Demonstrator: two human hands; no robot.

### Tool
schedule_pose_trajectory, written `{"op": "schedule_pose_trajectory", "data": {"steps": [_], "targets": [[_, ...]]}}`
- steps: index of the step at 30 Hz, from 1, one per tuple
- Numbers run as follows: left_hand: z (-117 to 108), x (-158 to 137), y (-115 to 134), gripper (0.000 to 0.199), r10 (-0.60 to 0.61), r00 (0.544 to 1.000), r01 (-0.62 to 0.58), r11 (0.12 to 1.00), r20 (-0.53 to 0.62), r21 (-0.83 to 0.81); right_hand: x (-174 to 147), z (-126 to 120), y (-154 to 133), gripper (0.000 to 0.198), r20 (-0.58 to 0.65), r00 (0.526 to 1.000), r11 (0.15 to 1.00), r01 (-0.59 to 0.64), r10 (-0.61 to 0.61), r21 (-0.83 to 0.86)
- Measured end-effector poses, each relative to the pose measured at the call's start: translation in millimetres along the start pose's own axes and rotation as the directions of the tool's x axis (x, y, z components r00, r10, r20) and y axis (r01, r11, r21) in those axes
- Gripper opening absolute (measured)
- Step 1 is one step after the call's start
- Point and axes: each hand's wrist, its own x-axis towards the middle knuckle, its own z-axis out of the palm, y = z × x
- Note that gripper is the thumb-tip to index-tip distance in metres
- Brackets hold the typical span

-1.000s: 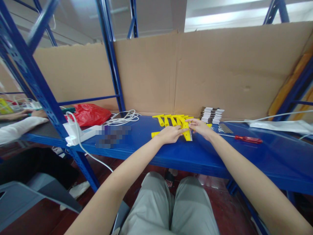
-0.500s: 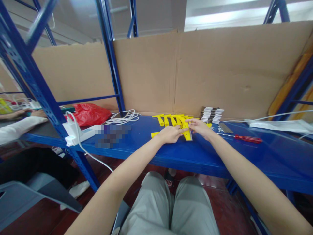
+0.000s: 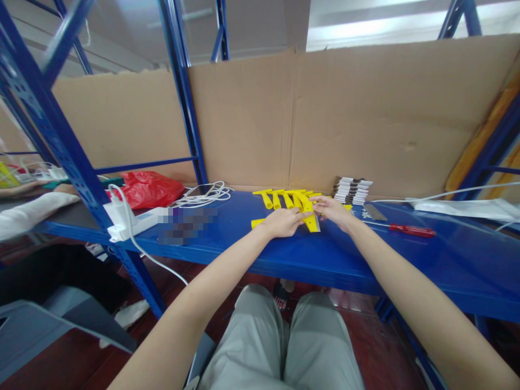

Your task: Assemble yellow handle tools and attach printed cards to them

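Hardly any displacement is noted since the earlier frame. One yellow piece (image 3: 311, 223) is held at the worktop (image 3: 231, 230) by the left hand (image 3: 287, 221), its fingers half-closed across it. At the piece's far end the right hand (image 3: 330, 210) is applied, fingers bent; whether anything is pinched there cannot be told. Work on this piece is judged unfinished; further yellow parts (image 3: 277, 201) are lined up beyond the left hand, completion undetermined. Well left of it, a red plastic bag (image 3: 152, 189) is noted, contents hidden.
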Motion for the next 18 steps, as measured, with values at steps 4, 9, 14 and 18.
{"op": "schedule_pose_trajectory", "data": {"steps": [4,9,14,18], "targets": [[-0.6,-0.3,0.8,0.046,-0.019,1.000,0.019,1.000,-0.005,-0.007,7.6,-10.8,0.7,0.036,-0.169,0.985,0.990,-0.049,0.026,-0.134],[-1.1,-0.9,1.1,0.045,-0.032,0.999,0.032,0.999,-0.018,-0.020,8.9,-49.9,9.4,0.035,-0.432,0.890,0.790,-0.159,-0.144,-0.592],[-0.5,0.2,0.2,0.046,-0.039,0.999,0.038,0.998,-0.022,-0.041,3.3,-85.8,28.0,0.036,-0.583,0.810,0.657,-0.409,-0.059,-0.634],[0.1,0.5,-0.1,0.045,-0.041,0.999,0.040,0.998,-0.029,-0.047,3.9,-91.5,38.6,0.024,-0.556,0.826,0.558,-0.505,0.091,-0.659]]}}
